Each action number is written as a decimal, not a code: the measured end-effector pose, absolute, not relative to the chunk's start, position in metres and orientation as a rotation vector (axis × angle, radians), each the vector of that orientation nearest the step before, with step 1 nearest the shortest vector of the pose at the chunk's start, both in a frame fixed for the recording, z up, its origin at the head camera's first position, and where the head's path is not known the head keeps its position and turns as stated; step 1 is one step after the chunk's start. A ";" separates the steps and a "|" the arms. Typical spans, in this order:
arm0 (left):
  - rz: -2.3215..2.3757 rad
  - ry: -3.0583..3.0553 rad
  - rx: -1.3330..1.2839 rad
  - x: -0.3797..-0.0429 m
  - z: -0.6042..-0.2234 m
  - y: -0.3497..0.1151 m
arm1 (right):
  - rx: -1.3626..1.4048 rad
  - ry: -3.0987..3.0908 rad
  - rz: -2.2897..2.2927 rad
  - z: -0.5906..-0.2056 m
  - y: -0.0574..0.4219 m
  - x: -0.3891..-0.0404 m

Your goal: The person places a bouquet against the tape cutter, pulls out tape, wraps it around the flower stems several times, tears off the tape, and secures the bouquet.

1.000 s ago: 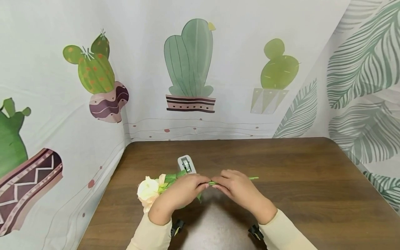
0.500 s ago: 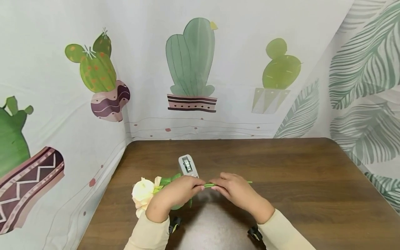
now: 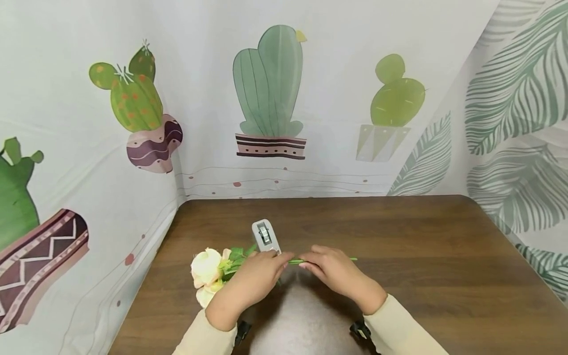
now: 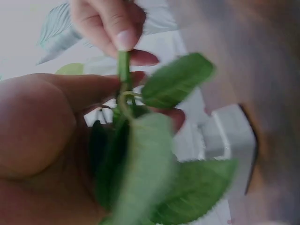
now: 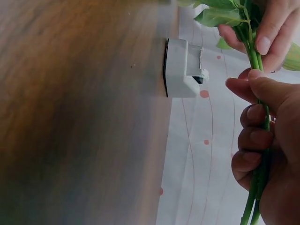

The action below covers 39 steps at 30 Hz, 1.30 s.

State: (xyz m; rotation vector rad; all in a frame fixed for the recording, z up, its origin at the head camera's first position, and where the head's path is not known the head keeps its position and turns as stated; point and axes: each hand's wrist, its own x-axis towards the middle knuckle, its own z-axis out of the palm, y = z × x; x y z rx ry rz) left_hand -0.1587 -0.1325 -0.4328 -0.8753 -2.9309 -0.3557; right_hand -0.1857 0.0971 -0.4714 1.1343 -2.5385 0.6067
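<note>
Pale cream-pink artificial-looking flowers [image 3: 206,266] with green leaves [image 4: 180,79] lie to the left in the head view, their green stems [image 5: 255,197] running to the right. My left hand [image 3: 256,277] pinches the stems just below the leaves, between thumb and fingers. Close beside it, my right hand [image 3: 334,270] grips the lower stems with its fingers curled round them. In the right wrist view at least two stems run side by side through the right hand. A short bit of stem shows between the two hands, and the ends stick out past the right one.
A white tape dispenser [image 3: 265,235] stands on the brown wooden table [image 3: 426,256] just beyond the left hand. Behind the table hangs a white cloth [image 3: 337,88] printed with cacti and leaves. Dark wrist-camera mounts [image 3: 360,330] sit under the wrists.
The hands and flowers have shifted slightly. The flower heads moved left, then a little back right, and the stem ends reach less far right. Both hands still hold the stems.
</note>
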 end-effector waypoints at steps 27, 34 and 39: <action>-0.453 -2.951 -0.781 -0.158 -0.464 -0.157 | 1.163 -2.724 0.521 -0.473 0.070 -0.201; -0.508 -2.992 -0.731 -0.163 -0.471 -0.160 | 1.144 -2.806 0.577 -0.475 0.065 -0.206; -0.507 -3.008 -0.740 -0.166 -0.475 -0.164 | 1.142 -2.837 0.638 -0.477 0.062 -0.209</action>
